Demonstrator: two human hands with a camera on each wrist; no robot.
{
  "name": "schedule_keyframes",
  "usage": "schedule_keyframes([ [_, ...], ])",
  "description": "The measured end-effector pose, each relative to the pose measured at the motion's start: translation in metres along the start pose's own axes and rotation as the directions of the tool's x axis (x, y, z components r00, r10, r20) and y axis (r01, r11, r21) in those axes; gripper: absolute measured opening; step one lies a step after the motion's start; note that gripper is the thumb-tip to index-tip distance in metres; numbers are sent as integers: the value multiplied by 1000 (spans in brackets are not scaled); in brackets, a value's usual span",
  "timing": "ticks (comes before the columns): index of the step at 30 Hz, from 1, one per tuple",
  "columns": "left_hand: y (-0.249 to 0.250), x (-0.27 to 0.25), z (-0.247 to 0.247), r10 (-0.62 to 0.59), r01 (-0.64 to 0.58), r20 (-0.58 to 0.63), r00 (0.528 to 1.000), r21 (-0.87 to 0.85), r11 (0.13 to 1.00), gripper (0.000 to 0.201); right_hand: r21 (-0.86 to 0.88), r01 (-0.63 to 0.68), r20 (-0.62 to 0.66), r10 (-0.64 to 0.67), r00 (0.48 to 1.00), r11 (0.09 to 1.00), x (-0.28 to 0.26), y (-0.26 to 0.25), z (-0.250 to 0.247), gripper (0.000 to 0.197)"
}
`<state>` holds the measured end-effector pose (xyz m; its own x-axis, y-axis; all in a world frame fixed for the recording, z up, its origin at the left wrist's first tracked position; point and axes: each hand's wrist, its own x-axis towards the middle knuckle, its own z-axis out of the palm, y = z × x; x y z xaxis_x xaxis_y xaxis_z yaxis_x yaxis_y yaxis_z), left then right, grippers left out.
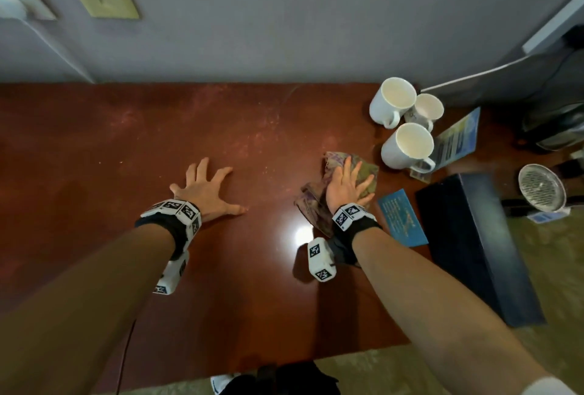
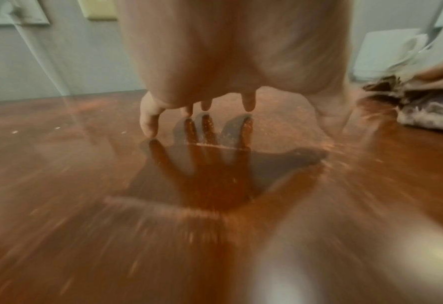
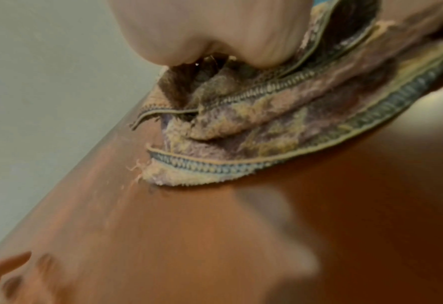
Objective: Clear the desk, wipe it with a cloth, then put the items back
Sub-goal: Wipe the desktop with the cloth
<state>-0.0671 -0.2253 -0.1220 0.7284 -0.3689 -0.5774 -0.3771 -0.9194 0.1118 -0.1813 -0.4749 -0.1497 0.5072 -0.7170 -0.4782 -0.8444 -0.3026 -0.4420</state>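
Cloth (image 1: 339, 186) lies flat under our right hand (image 1: 346, 186), fingers straight, beside the mugs (image 1: 407, 145). Dusty desk (image 1: 158, 142) stretches leftward (our left hand (image 1: 207, 187) rests there, spread, holding nothing).

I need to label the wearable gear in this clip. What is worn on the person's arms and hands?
Both forearms are bare, no sleeves or gloves. Each wrist carries a black strap ringed with white blocks printed with black square markers, plus a white marked camera block hanging below. The left hand and right hand are bare.
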Motion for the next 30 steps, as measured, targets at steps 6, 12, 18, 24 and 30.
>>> schedule_keyframes([
  [6,10,38,-25,-9,8,16,1000,31,999,104,-17,41,-10,-41,999,999,51,-32,-13,51],
  [12,15,44,-30,-50,47,75,996,40,998,105,-167,272,108,-257,960,948,87,-62,-16,50],
  [18,14,44,-32,-46,41,82,996,61,997,105,-343,546,282,-471,836,764,55,-42,-3,49],
  [24,21,49,-52,37,-59,102,994,225,973,120,-267,575,370,-469,802,773,-34,1,16,51],
  [30,22,75,-73,34,-57,106,994,228,972,132,-240,276,183,-235,954,931,16,-11,-5,56],
])
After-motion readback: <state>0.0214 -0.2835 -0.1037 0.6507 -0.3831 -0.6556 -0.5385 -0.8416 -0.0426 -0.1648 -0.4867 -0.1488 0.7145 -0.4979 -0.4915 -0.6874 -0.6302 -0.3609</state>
